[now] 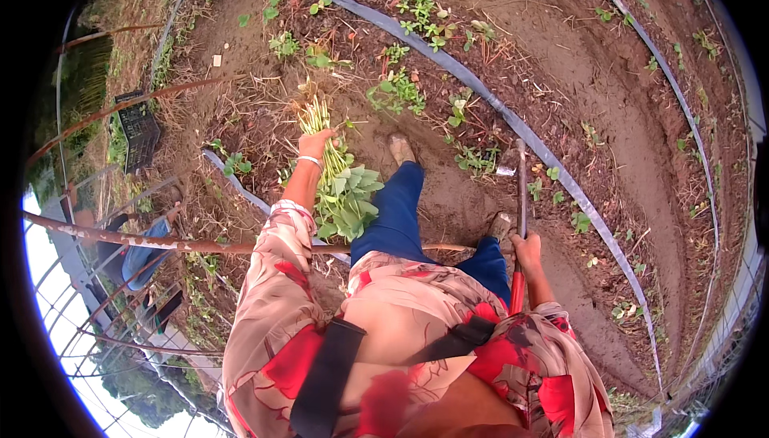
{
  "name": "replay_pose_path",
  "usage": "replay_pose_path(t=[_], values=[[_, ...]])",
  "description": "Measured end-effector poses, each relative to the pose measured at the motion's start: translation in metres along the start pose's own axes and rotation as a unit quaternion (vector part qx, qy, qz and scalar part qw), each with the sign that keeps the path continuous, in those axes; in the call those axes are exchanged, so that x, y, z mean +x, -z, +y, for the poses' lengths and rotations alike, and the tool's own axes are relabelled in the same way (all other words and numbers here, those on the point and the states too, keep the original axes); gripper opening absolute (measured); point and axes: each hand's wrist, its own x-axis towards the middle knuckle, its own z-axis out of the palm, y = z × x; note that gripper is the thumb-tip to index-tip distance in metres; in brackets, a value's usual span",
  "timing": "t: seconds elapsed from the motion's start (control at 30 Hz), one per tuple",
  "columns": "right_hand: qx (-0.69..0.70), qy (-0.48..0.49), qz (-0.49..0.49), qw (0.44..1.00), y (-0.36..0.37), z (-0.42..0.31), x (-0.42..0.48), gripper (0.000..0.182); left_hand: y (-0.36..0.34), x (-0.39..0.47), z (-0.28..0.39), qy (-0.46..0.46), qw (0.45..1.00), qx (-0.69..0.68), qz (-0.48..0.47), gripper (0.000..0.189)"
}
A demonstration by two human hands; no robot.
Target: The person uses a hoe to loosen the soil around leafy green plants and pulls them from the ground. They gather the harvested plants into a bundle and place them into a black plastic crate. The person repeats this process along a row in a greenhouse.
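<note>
My left hand [316, 144] grips a bunch of leafy green plants [347, 195] by the pale stems. Its root ends point away from me, and its broad leaves hang beside my left thigh. A white band circles that wrist. On the other side, my right hand [527, 252] is closed around a long-handled tool [521, 198] with a brown shaft and a red section [517, 291] nearer my body. Whether the tool's far end carries a working head cannot be made out. My muddy shoes [401, 148] stand on wet soil between the planted rows.
Flat grey irrigation hoses [474, 80] run along rows of low strawberry-like plants [399, 92]. A rusty metal bar [120, 235] crosses at left and passes behind my left arm. Beyond lies a black plastic crate [138, 132]. Another person in blue jeans [144, 255] is at far left.
</note>
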Motion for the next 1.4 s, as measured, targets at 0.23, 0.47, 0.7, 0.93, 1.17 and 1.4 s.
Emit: replay_pose_path(t=[0.23, 0.47, 0.7, 0.93, 1.17, 1.4], values=[[0.03, 0.0, 0.058, 0.998, 0.044, 0.034, -0.005, 0.019, -0.028, -0.045, 0.012, -0.022, 0.999, 0.025, 0.012, 0.011], [-0.134, 0.114, 0.231, 0.957, 0.146, 0.09, 0.038, 0.032, -0.006, -0.087, 0.001, -0.093, 0.994, 0.036, 0.039, 0.014], [-0.141, 0.163, 0.223, 0.951, 0.237, 0.153, 0.098, 0.034, -0.015, -0.22, -0.011, -0.129, 0.986, 0.032, 0.098, 0.012], [-0.029, 0.124, 0.123, 0.984, 0.268, 0.21, 0.039, 0.028, -0.022, -0.285, -0.043, -0.136, 0.979, 0.043, 0.142, 0.013], [-0.007, 0.082, 0.093, 0.992, 0.27, 0.244, -0.003, 0.026, -0.077, -0.326, -0.053, -0.11, 0.982, 0.087, 0.124, 0.012], [0.001, 0.068, 0.071, 0.995, 0.257, 0.224, -0.009, 0.024, -0.121, -0.304, -0.08, -0.075, 0.986, 0.127, 0.08, 0.01]])
